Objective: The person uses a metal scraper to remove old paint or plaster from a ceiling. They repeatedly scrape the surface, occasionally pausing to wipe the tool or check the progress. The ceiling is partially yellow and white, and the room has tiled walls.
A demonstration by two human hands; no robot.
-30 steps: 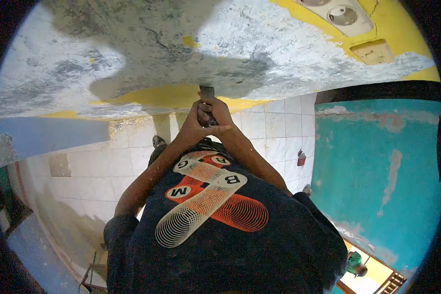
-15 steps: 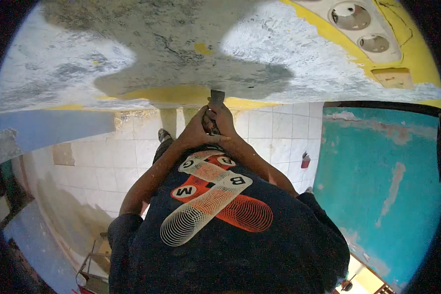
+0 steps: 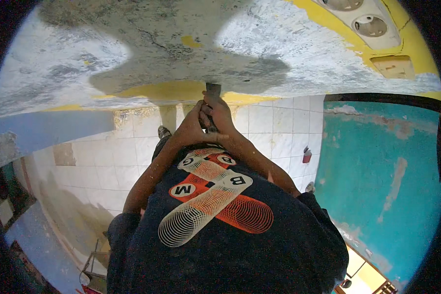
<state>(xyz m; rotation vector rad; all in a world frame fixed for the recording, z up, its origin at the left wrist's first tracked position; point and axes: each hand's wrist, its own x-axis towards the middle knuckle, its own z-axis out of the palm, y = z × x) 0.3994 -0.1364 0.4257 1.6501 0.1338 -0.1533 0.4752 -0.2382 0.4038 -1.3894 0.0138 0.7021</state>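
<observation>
Both my hands are closed round a scraper [image 3: 212, 89] with a flat dark blade, in front of my chest. My right hand [image 3: 220, 113] grips it close behind the blade. Below and to the left, my left hand [image 3: 191, 125] wraps the dark handle, much of which the fingers hide. The blade's far edge meets the wall [image 3: 157, 54], whose surface is scraped to patchy grey and white. A band of yellow paint [image 3: 166, 90] lies beside the blade, low on that wall. Whether the blade is biting into the paint I cannot tell.
Upper right, a white panel with round sockets [image 3: 370, 25] and a cream plate [image 3: 393, 66] sit on yellow paint. White tiles [image 3: 259, 122] cover the floor, with a small red object [image 3: 306, 156] on it. A teal wall [image 3: 367, 161] stands at right; a metal-framed object [image 3: 95, 269] is lower left.
The whole view has shifted slightly, so the wall, hands and scraper appear a little higher and farther left. Both hands keep their hold on the scraper.
</observation>
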